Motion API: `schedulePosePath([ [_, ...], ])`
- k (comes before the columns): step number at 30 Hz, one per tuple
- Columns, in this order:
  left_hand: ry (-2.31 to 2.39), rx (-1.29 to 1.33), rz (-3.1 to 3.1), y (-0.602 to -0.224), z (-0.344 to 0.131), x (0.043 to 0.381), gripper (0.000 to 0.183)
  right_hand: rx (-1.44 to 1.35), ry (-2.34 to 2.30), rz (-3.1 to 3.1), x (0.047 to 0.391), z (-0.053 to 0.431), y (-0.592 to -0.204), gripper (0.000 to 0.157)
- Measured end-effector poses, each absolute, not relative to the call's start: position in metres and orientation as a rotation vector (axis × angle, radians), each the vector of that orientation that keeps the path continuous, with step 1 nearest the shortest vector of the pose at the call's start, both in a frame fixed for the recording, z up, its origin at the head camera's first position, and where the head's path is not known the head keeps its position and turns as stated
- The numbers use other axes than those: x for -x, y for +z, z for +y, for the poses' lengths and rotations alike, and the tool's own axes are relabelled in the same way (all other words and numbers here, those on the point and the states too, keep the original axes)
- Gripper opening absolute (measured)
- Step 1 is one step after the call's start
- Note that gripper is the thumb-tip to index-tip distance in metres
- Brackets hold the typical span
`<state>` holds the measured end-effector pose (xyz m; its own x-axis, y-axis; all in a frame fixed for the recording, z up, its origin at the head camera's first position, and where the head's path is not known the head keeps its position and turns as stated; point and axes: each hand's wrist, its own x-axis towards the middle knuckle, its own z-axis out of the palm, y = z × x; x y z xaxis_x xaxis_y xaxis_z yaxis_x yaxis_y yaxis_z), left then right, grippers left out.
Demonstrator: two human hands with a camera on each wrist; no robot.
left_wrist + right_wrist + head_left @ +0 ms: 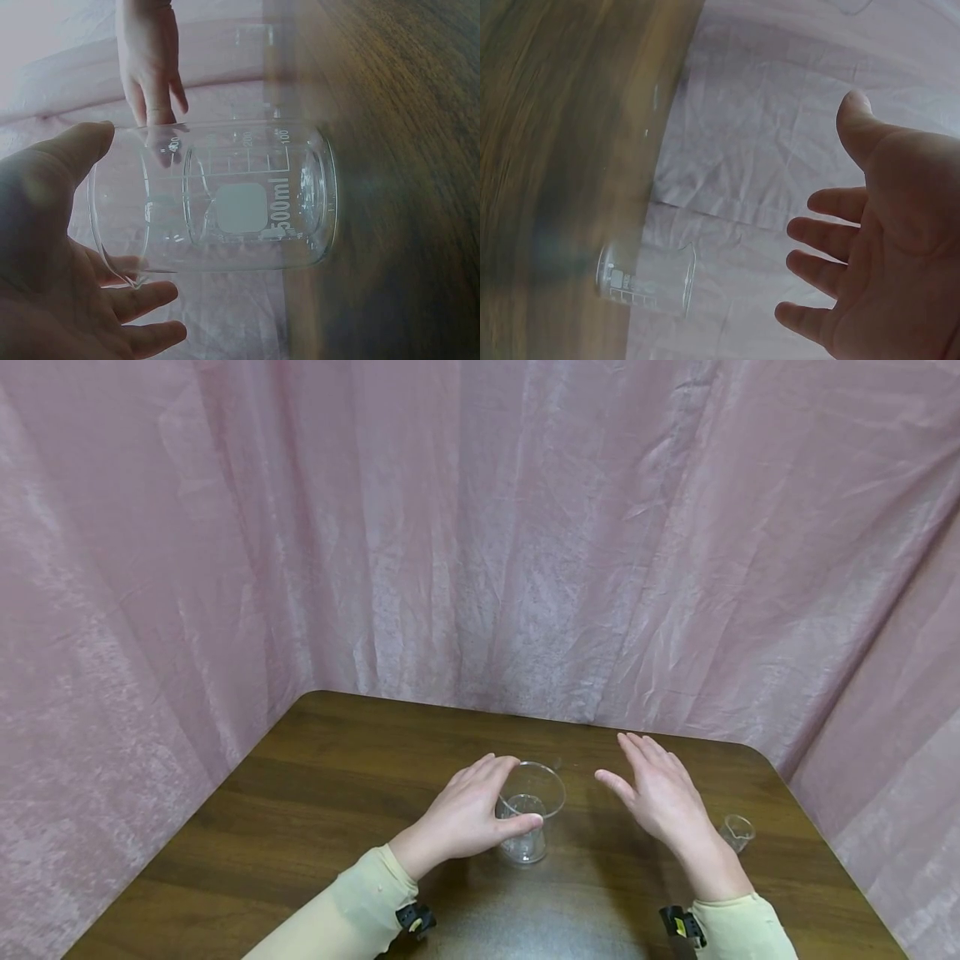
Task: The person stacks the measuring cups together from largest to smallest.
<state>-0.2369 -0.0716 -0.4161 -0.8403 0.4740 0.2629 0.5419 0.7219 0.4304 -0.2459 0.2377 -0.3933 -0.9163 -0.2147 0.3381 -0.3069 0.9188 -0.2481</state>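
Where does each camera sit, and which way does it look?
Head: on the person's head, looking forward and down at the table and pink curtain; left hand, right hand and sleeves show.
Left wrist: on that wrist, looking past the left hand at the big beaker; the right hand shows beyond.
Right wrist: on that wrist, looking past the right hand at the small beaker and curtain.
Shared: head and left wrist both see the big beaker.

2 pale yellow-green sleeves (337, 906), 2 black wrist devices (423, 917), yellow markings (680, 927)
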Motion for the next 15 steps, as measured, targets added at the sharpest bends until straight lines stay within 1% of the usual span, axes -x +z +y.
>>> schedulePosePath([
  [15,-0.753,0.829,-2.789,-0.416,-0.072,0.236,0.092,-0.302,0.389,-2.816,0.25,0.253,-0.399,0.082],
])
